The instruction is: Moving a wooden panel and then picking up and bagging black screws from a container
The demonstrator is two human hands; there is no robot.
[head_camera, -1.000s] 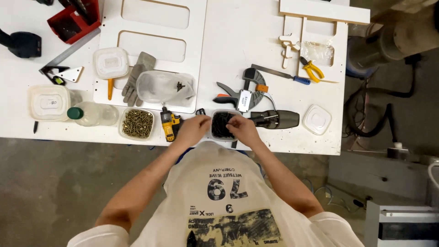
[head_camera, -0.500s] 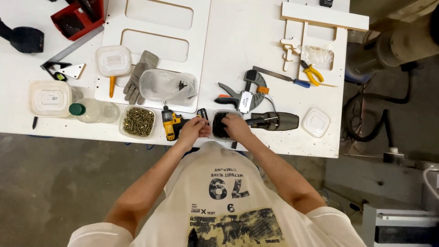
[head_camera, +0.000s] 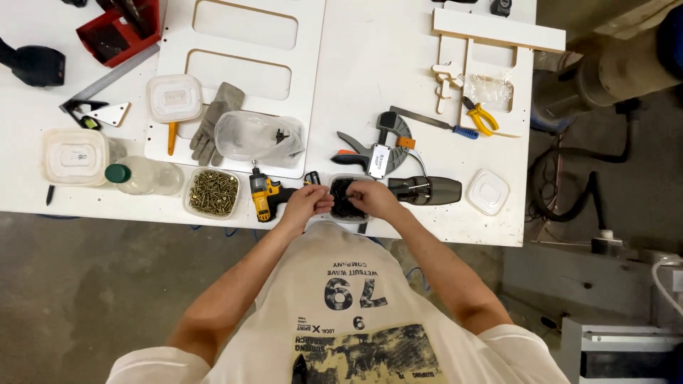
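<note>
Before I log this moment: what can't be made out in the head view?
- Contents of the small tub: dark bits, too small, partly covered by left hand and right hand.
- What the fingers pinch: hidden.
- Red tray: cut off by the top edge.

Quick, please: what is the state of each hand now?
Left hand: fingers curled at the small clear tub of dark screws; grip cannot be told.
Right hand: same.

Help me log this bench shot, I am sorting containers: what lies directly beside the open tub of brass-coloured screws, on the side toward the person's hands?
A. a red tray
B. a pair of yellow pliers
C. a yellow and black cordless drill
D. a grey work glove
C: the yellow and black cordless drill lies right next to the tub of screws, between it and the left hand.
</note>
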